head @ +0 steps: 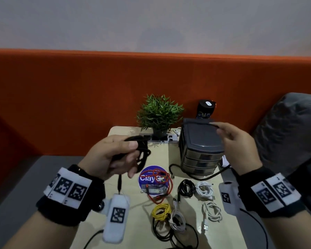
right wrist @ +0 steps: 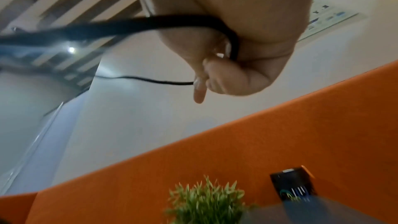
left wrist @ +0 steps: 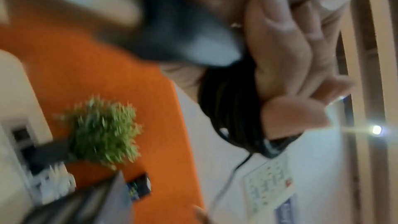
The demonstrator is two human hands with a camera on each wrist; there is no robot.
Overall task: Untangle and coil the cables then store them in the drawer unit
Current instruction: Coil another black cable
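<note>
Head view shows the left hand (head: 113, 157) raised above the left side of the small wooden table (head: 158, 159), its fingers and thumb curled round a bundle of loops of a black cable (head: 142, 151); one end of the cable hangs down below the hand. In the left wrist view the same loops (left wrist: 232, 111) sit under the curled fingers (left wrist: 286, 57), though that picture is blurred. From the bundle a single strand runs right to the right hand (head: 239, 146), which pinches it between thumb and fingertips just above the top of the drawer unit (head: 201, 146); the right wrist view shows the strand (right wrist: 150, 23) looping into the closed fingers.

On the table between the hands lies a round blue sticker (head: 151, 178) with white writing that reads roughly "ClayGo"; the smaller lines on it are too small to read. A loose red cable (head: 162, 187) lies across it. Nearer, I count one yellow coil (head: 161, 211), one loose black cable (head: 169, 234) and one white coil (head: 177, 221). To their right are one small black coil (head: 186, 187) and two white coils, one farther (head: 204, 190) and one nearer (head: 211, 211).

At the far edge stands one green potted plant (head: 159, 114) on a white power strip (head: 158, 138). Right of it is the dark drawer unit with three shut drawers, a thick black cord (head: 196, 175) curving round its near side. Behind the unit stands a black cylindrical can (head: 206, 108) whose printing cannot be read.
</note>
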